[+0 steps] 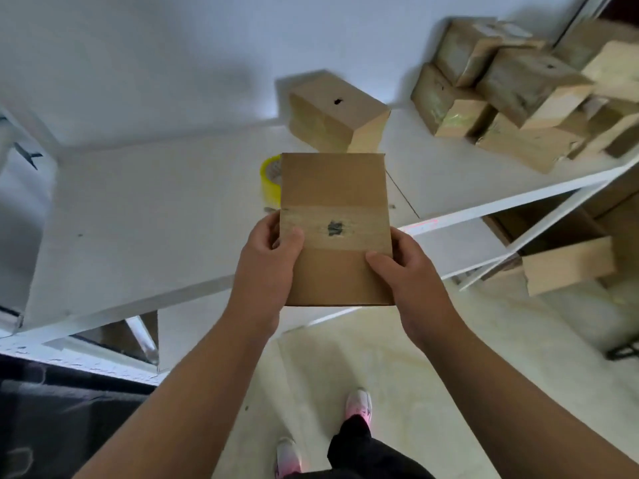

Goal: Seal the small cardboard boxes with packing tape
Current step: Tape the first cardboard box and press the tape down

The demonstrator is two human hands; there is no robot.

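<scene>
Holding over the front edge of the white tabletop (155,209): left grip (268,267) curled round the left side of the flat brown cardboard box (333,188), thumb on its taped band. Yellow roll of packing tape (270,178) on tabletop, partly hidden behind box. Right grip (413,281) curled round the right side. Heap of taped brown boxes (511,98) far right.

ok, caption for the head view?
Taped cardboard box held by left hand and right hand at the table, yellow tape roll behind.
</scene>
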